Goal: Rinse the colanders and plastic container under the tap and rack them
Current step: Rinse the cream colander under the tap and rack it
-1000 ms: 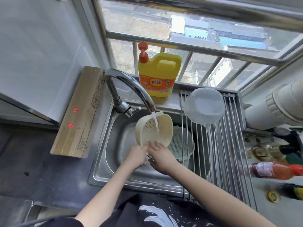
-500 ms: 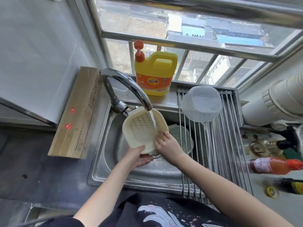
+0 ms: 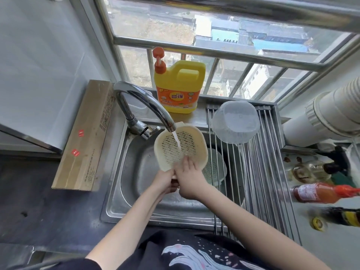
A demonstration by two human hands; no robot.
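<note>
A cream colander (image 3: 196, 142) is held over the steel sink (image 3: 136, 172), its hollow facing me, under running water from the tap (image 3: 144, 102). My left hand (image 3: 165, 181) grips its near rim from below. My right hand (image 3: 190, 177) lies with straight fingers on the perforated inside near that rim. A second, pale colander (image 3: 215, 168) lies in the sink behind it, partly hidden. The clear plastic container (image 3: 235, 121) sits upside down on the roll-up rack (image 3: 259, 172) at the sink's right.
A yellow detergent jug (image 3: 180, 86) stands on the ledge behind the tap. A long cardboard box (image 3: 83, 135) lies left of the sink. Bottles (image 3: 321, 191) lie on the counter to the right, below a white pipe (image 3: 321, 117).
The colander has turned from edge-on to facing me under the stream. My right hand went from its rim onto the perforated inside. My left hand shifted under the near rim.
</note>
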